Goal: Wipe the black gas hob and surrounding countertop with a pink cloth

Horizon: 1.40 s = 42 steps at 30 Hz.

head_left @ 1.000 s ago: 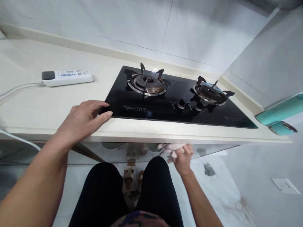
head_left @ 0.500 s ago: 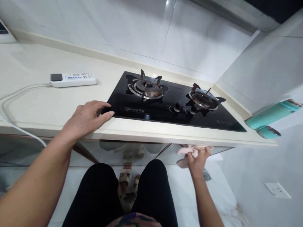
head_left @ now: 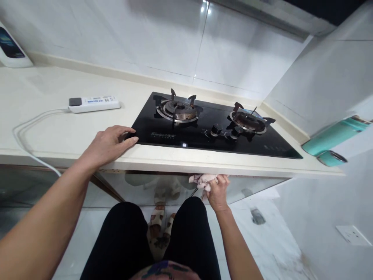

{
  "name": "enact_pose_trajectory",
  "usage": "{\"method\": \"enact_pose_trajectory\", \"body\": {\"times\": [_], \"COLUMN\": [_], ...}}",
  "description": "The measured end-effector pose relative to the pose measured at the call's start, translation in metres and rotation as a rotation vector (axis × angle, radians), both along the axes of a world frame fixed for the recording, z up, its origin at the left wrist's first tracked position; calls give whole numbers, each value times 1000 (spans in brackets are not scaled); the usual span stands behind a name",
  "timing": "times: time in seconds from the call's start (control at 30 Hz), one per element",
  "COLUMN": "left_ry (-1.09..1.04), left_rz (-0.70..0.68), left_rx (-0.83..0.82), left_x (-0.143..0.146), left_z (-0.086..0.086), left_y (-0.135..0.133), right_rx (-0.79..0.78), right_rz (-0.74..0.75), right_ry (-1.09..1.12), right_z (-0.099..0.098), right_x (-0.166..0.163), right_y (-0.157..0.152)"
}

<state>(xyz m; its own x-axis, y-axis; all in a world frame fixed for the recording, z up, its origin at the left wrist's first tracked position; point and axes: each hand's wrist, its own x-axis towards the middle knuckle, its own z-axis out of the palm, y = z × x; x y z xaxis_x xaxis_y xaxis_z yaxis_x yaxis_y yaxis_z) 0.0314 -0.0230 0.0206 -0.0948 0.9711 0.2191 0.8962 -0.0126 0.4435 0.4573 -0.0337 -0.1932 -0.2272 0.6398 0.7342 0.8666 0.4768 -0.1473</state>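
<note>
My left hand (head_left: pixel 112 144) rests on the counter with thumb and fingers apart, its fingertips touching the front left corner of the black gas cooktop (head_left: pixel 163 136). Below the counter's front edge, my right hand (head_left: pixel 218 191) is closed around a crumpled pale pink cloth (head_left: pixel 204 181). The cloth lies against the upper part of the glossy cabinet door (head_left: pixel 171 190), near the gap between two doors. Part of the cloth is hidden behind my fingers.
Two burners, the left (head_left: pixel 179 111) and right (head_left: pixel 249 120), stand on the cooktop near its knobs (head_left: pixel 215 131). A white power strip (head_left: pixel 96 104) with a cable lies left on the cream counter (head_left: pixel 58 132). Teal cylinders (head_left: pixel 335 136) are at the right wall. My knees are close to the cabinet.
My right hand has moved left along the cabinet front with the cloth in its grip. The left hand stays at the cooktop corner. The view has shifted slightly.
</note>
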Motion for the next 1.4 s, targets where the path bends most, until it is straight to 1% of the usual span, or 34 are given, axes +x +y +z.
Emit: {"method": "enact_pose_trajectory", "body": {"times": [0.03,0.1,0.17,0.2,0.23,0.3,0.37,0.4,0.47,0.53,0.6,0.67,0.7,0.77,0.83,0.9,0.97,1.03,1.13,1.27,1.4], "left_ry": [8,31,53,67,83,92,39,2,-32,21,76,131,162,215,253,276,291,294,284,274,281], "left_rz": [-8,-24,-42,-54,-60,-56,-85,-123,-251,-362,-473,-524,-531,-533,-532,-523,-514,-514,-519,-502,-504], "left_rx": [7,22,28,35,46,84,145,174,213,204,204,204,208,217,212,193,176,164,157,176,181], "left_x": [0,-2,-3,-3,-3,4,22,35,72,113,149,174,181,186,184,180,178,178,178,177,176], "left_z": [-1,-2,-3,-3,-3,0,6,9,14,15,12,5,0,-8,-13,-15,-14,-12,-12,-13,-13], "left_y": [1,3,4,4,4,3,1,1,3,6,9,12,13,12,11,10,10,9,9,8,9], "right_rx": [-35,-96,-107,-93,-69,-33,-33,-29,22,101,82,-24,-65,-111,-121,-139,-162,-199,-299,-458,-533], "right_rz": [-31,-144,-268,-317,-354,-396,-400,-390,-356,-297,-196,-97,-75,-47,-24,-5,-26,-97,-281,-523,-749], "right_ry": [59,237,404,458,489,539,589,603,580,468,298,116,38,-65,-85,-70,-56,-40,18,75,142], "right_z": [-1,2,11,18,28,54,86,103,136,162,178,184,183,181,178,177,178,179,181,184,188], "right_x": [11,39,72,89,104,128,137,136,123,99,67,33,17,-6,-15,-9,12,43,102,183,245], "right_y": [2,5,1,-4,-11,-30,-49,-55,-57,-43,-21,1,10,21,26,30,35,45,68,105,139]}}
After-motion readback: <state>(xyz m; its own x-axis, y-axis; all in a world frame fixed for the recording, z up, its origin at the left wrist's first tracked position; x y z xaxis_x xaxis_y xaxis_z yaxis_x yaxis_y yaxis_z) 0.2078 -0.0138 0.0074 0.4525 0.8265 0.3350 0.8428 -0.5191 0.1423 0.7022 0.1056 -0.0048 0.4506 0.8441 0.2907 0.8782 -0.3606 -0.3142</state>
